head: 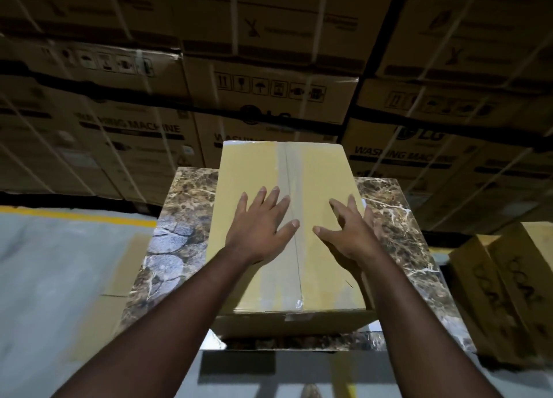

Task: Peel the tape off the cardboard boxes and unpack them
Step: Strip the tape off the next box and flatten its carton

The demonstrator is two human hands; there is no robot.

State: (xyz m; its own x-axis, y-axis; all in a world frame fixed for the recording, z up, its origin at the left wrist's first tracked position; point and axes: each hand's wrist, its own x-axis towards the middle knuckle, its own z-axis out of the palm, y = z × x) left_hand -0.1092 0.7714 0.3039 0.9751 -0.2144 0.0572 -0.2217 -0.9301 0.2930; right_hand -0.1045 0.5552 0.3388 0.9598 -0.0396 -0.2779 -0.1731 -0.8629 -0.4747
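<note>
A sealed tan cardboard box (245,170) stands on a marble-patterned table (176,218). A strip of clear tape (285,170) runs along its top seam from the far edge to the near edge. My left hand (260,227) lies flat on the box top with fingers spread, its fingertips reaching the tape. My right hand (348,233) rests on the right half of the top with fingers spread and slightly bent, the outer fingers near the box's right edge. Neither hand holds anything.
Stacked washing-machine cartons (269,98) form a wall right behind the table. Two more tan boxes (505,284) stand on the floor to the right. Flattened cardboard (113,284) lies on the grey floor at the left, beyond it a yellow floor line (74,215).
</note>
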